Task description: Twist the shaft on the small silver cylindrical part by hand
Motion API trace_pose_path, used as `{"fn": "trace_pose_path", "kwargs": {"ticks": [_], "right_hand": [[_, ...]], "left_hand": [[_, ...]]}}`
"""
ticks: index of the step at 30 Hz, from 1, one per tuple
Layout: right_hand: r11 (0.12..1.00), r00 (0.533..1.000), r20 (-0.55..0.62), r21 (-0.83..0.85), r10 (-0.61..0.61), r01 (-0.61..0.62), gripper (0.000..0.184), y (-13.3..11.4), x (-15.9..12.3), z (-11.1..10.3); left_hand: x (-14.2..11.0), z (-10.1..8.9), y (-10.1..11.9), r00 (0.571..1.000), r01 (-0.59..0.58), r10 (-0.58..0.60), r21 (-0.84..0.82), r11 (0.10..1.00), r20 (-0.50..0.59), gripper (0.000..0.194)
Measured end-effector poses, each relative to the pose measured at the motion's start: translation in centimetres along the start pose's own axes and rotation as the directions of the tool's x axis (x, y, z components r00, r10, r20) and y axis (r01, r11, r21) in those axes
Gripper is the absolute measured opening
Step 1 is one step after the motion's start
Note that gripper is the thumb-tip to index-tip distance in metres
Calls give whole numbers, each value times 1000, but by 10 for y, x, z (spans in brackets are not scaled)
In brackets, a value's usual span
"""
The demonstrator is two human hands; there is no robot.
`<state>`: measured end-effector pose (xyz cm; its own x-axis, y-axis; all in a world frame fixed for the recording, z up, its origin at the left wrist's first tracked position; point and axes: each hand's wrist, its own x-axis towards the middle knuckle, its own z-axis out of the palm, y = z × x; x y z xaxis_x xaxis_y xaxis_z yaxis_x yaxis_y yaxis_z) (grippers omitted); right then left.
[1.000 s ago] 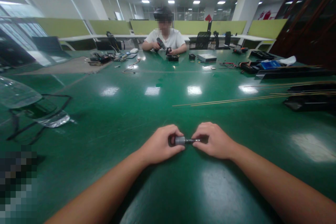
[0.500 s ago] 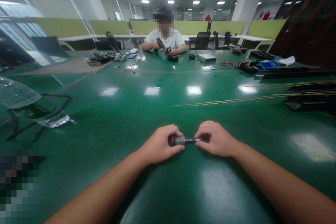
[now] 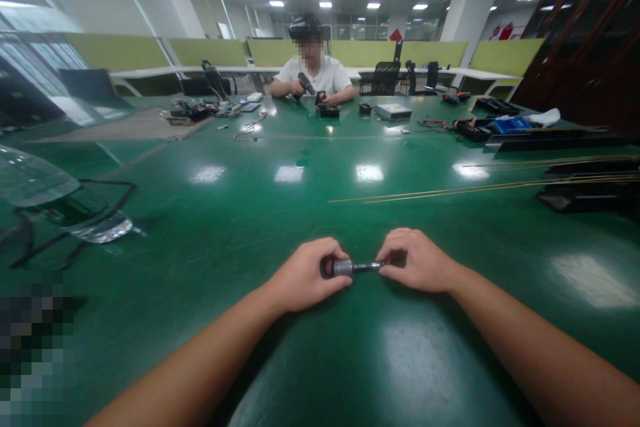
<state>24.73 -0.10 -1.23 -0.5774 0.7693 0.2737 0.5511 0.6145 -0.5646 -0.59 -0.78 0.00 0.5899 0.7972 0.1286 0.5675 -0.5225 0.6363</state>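
Note:
My left hand is closed, thumb and fingers pinching a short silver metal cylinder just above the green table. A thin dark shaft with a shinier tip sticks out of the cylinder to the right, lying level. At that tip my right hand is closed in a pinch, thumb and forefinger on the shaft's end. The fingertips hide the very end, so whether a separate small piece sits there cannot be made out.
To the left lies a clear plastic bottle beside a black cable. Thin brass-coloured rods reach in from the right, near black metal profiles. Across the green table, a person holds a power drill.
My right hand has shifted slightly right and up, and more of the shaft shows between the hands. My left hand and the cylinder stay in place.

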Motion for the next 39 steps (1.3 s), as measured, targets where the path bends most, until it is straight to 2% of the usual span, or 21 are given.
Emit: {"fn": "trace_pose_path", "kwargs": {"ticks": [4,9,18,22,28,39], "right_hand": [[1000,1000,15,-2,1,-1,8,3,0,-4],[997,997,39,35,61,-63,5,10,-1,-8],[999,998,58,51,11,-14,4,8,-1,-11],[999,999,48,42,-25,23,5,2,4,3],[999,997,-73,12,-32,32,7,-13,14,35],[998,998,-42,34,-50,51,21,-17,7,27]], "left_hand": [[-1,0,-1,1000,-2,2,3,1000,-2,17],[-1,-1,-1,1000,-1,1,2,1000,0,17],[-1,1,0,1000,-21,21,1,1000,-4,17],[0,2,-1,999,-39,39,12,999,-19,17],[0,2,-4,997,-55,58,49,997,-54,19],[1,1,0,1000,4,-4,-34,999,-7,19]]}}
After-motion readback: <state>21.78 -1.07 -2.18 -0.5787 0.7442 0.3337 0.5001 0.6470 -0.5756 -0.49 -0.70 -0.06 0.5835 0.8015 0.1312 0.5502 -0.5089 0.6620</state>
